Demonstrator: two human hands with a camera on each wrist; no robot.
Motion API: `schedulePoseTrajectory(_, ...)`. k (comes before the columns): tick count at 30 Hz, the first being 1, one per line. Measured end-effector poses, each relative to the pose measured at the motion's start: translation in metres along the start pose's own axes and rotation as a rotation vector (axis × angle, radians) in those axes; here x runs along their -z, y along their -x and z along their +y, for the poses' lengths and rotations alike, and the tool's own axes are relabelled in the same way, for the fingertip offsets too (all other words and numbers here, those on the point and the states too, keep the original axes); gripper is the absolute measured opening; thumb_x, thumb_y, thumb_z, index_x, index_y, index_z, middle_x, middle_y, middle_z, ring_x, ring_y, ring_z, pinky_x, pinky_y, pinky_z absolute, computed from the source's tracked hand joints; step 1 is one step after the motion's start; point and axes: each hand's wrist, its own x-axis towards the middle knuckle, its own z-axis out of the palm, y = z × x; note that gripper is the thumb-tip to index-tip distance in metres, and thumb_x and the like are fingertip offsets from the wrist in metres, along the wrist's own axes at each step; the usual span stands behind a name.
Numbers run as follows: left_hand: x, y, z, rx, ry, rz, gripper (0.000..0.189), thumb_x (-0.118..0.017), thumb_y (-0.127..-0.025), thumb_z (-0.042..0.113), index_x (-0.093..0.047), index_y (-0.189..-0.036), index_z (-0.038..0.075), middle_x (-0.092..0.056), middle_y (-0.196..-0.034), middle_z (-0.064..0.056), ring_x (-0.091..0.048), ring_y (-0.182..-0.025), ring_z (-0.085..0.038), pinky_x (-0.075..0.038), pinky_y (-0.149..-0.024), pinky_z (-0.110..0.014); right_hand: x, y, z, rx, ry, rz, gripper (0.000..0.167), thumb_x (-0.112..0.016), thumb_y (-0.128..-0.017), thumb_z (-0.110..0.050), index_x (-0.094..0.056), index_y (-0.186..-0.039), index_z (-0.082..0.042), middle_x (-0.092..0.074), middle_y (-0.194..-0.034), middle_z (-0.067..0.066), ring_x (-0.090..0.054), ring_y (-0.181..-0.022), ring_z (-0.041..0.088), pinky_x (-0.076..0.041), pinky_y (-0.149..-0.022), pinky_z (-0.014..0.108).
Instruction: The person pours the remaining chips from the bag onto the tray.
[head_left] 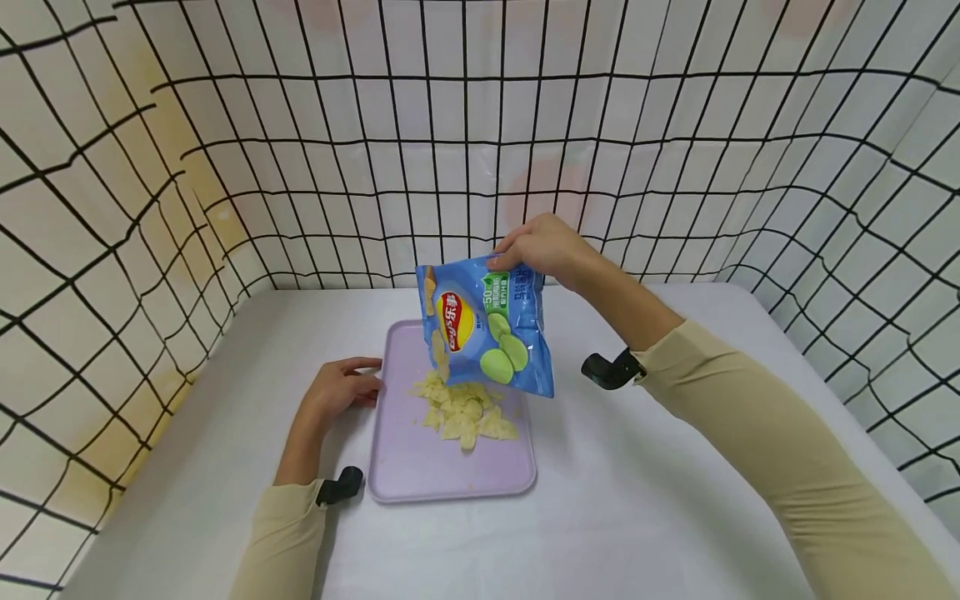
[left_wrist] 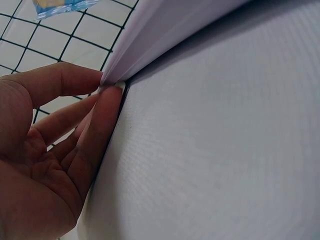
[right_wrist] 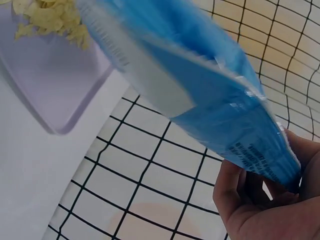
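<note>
A blue bag of potato chips [head_left: 480, 333] hangs tilted above the lilac tray [head_left: 450, 479], gripped near its upper edge by my right hand [head_left: 551, 250]. In the right wrist view the bag [right_wrist: 200, 90] slants away from the curled fingers of that hand [right_wrist: 265, 200]. A heap of potato chips [head_left: 465, 412] lies on the tray under the bag. My left hand [head_left: 341, 387] is at the tray's left rim; its thumb and a finger pinch the rim in the left wrist view, where the hand [left_wrist: 55, 135] shows from the palm side.
A white tabletop [head_left: 637, 500] carries the tray. Black wire grid panels [head_left: 465, 142] rise at the back and on both sides. Each wrist wears a black camera mount [head_left: 611, 369].
</note>
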Motion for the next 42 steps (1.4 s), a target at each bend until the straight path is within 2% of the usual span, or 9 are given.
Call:
schedulePoseTrajectory(15, -0.001, 0.001, -0.001, 0.005, -0.006, 0.000, 0.048, -0.071, -0.087, 0.012, -0.064, -0.135, 0.003, -0.076, -0.090, -0.008, -0.070, -0.069, -0.012, -0.057, -0.066, -0.023, -0.002, 0.001, 0.006, 0.003, -0.025, -0.004, 0.031, -0.075, -0.091, -0.023, -0.074, -0.118, -0.008, -0.073, -0.109, 0.012, -0.070, -0.091, 0.023, -0.058, -0.083, 0.031)
schedulePoseTrajectory(22, 0.001, 0.003, -0.004, 0.014, 0.000, -0.001, 0.048, -0.070, -0.088, 0.011, -0.063, -0.135, 0.003, -0.075, -0.086, -0.007, -0.069, -0.069, -0.012, -0.059, -0.066, -0.024, -0.002, -0.001, 0.012, 0.016, -0.071, -0.052, 0.032, -0.075, -0.090, -0.022, -0.073, -0.118, -0.006, -0.074, -0.108, 0.012, -0.071, -0.091, 0.023, -0.058, -0.087, 0.033)
schedulePoseTrajectory(30, -0.001, 0.001, -0.002, -0.016, 0.012, -0.015, 0.049, -0.070, -0.088, 0.011, -0.063, -0.135, 0.000, -0.076, -0.085, -0.007, -0.069, -0.070, -0.010, -0.058, -0.066, -0.024, 0.010, -0.001, 0.025, 0.022, -0.082, -0.060, 0.033, -0.071, -0.094, -0.021, -0.072, -0.123, -0.006, -0.070, -0.113, 0.012, -0.070, -0.090, 0.022, -0.058, -0.086, 0.030)
schedulePoseTrajectory(42, -0.001, 0.001, -0.001, -0.001, 0.031, -0.014, 0.047, -0.069, -0.089, 0.009, -0.062, -0.135, 0.000, -0.076, -0.089, -0.010, -0.070, -0.073, -0.012, -0.059, -0.067, -0.024, 0.025, 0.001, 0.047, 0.012, -0.131, -0.082, 0.036, -0.067, -0.096, -0.020, -0.066, -0.128, -0.002, -0.064, -0.119, 0.015, -0.068, -0.092, 0.022, -0.057, -0.086, 0.028)
